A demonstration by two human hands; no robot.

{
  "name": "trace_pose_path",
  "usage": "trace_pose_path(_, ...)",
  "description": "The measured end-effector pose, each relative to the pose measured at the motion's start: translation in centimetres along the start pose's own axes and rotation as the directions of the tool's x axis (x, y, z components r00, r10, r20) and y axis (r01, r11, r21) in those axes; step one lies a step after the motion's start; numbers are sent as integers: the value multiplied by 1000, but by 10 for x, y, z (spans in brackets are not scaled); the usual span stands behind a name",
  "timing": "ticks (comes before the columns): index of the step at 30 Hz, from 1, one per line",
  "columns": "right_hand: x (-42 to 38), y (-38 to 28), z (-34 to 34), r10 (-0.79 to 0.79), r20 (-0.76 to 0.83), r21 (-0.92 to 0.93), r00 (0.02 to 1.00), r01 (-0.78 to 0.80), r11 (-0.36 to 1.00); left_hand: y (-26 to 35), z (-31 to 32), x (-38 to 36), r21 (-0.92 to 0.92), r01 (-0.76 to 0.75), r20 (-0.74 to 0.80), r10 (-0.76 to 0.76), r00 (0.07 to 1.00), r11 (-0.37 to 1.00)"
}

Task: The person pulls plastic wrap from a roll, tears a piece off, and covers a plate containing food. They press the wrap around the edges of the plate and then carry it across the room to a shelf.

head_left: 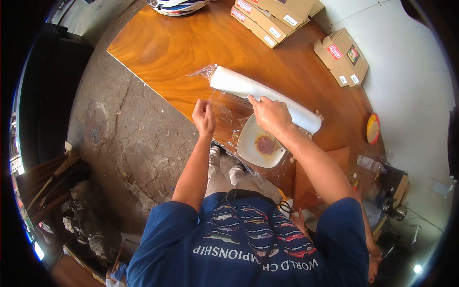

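- Left hand (204, 118): fingers are pinched closed on the loose edge of some clear plastic film (224, 102), which stretches across toward the other hand.
- Right hand (272, 116): palm down, index finger reaching out to the film just beside the roll, the other fingers curled under. Can't tell if they've actually got a grip on anything or how far apart they are, since the back of the hand hides it.
- The fat white roll of plastic wrap (248, 86) lies at a slant just beyond the right fingers, running from ahead of the left fingers to past the right hand. A crumpled bit of film sticks out at its near-left end.
- The squarish white plate (247, 143) sits just below the right fingers, toward the wearer's body, with a purplish-brown food smear (266, 144) on it.
- All that's on a glossy wooden table (162, 50).
- Way beyond the fingers: a helmet (180, 6) and stacked cardboard boxes (272, 21). Another cardboard box (342, 58) is off to the right.
- Well right of the right fingers: a clear plastic bottle (371, 164) lying on its side.
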State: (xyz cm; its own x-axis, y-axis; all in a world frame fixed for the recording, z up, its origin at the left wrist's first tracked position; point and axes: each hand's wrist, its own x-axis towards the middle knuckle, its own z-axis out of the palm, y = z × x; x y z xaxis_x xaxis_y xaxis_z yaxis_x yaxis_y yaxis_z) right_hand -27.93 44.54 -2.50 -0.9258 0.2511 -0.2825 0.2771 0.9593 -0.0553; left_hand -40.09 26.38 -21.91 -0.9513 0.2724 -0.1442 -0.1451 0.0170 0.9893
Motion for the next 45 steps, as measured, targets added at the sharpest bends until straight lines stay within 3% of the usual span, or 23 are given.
trace_pose_path(1, -1, 1, 0, 6, 0, -3, 1000, -6, 1000, 0, 4, 1, -3, 0, 6, 0, 1000, 1000)
trace_pose_path(4, -4, 3, 4, 17, -17, 6, 1000, -17, 1000, -12, 12, 6, -468, 164, -125, -249, 960, 868)
trace_pose_path(5, -5, 4, 6, 26, -19, 20, 999, -26, 999, -8, 17, 8, -468, 172, -114, -252, 961, 867)
trace_pose_path(7, -8, 6, 9, 47, -17, 37, 999, -46, 998, -1, 26, 11, -662, 276, -115, -459, 881, 697)
trace_pose_path(9, -9, 7, 10, 31, -31, 64, 999, -29, 998, 8, 32, 12, -622, 261, -83, -394, 915, 739)
trace_pose_path(12, -11, 8, 3, 15, -60, 85, 998, -10, 996, 16, 26, 21, -442, 397, -44, -461, 886, 805)
trace_pose_path(14, -11, 6, -3, 21, -47, 93, 999, -16, 996, 20, 17, 25, -392, 470, 130, -459, 879, 791)
trace_pose_path(17, -6, 5, -3, 11, -56, 100, 998, -6, 995, 28, 18, 27, -325, 470, 232, -413, 881, 820)
trace_pose_path(18, -3, 6, -3, -1, -72, 103, 997, 9, 995, 26, 21, 29, -326, 465, 232, -407, 883, 823)
trace_pose_path(20, 5, 6, -4, 24, -80, 160, 997, -11, 987, 9, 26, 32, -51, 309, 178, -295, 939, 950)
trace_pose_path(22, 10, 7, -3, 53, -82, 218, 995, -34, 975, -24, 27, 37, -12, 232, 166, -227, 960, 973)
trace_pose_path(24, 12, 9, -1, 95, -284, 312, 954, -2, 950, -43, 25, 32, 25, 156, 157, -158, 975, 987)
trace_pose_path(25, 17, 13, -5, 91, -288, 308, 953, 2, 952, -50, 21, 25, 19, 292, 119, -292, 949, 956)
trace_pose_path(26, 26, 17, -23, 133, -404, 369, 905, 29, 929, -51, 21, 24, 4, 420, 78, -419, 904, 907)
trace_pose_path(27, 35, 21, -40, 184, -510, 429, 840, 62, 901, -48, 25, 28, 0, 414, 76, -413, 908, 910)
trace_pose_path(29, 32, 32, -57, 174, -479, 419, 860, 49, 907, -45, 23, 20, -9, 281, 30, -280, 959, 960)
trace_pose_path(32, 12, 62, -66, 163, -339, 223, 926, -89, 971, -14, 25, 37, -100, 274, 78, -267, 961, 957)
trace_pose_path(35, -22, 115, -17, 190, -247, 119, 950, -165, 979, 10, 28, 39, -132, 279, 114, -265, 958, 951)
trace_pose_path(37, -40, 149, 7, 231, -154, 96, 961, -219, 971, 11, 30, 39, 104, 230, 101, -240, 965, 968)
trace_pose_path(39, -46, 170, 42, 288, -55, 72, 956, -283, 956, -1, 33, 33, 44, 280, 135, -283, 950, 959)
trace_pose_path(41, -45, 203, 74, 223, -225, 66, 949, -214, 975, -8, 35, 32, 130, 304, 234, -327, 915, 944)
trace_pose_path(43, -39, 210, 83, 299, -168, 92, 939, -287, 953, -9, 39, 28, 97, 354, 222, -367, 903, 930)
trace_pose_path(45, -26, 203, 92, 246, -460, -50, 853, -302, 952, -12, 34, 29, 73, 297, 243, -306, 921, 952)
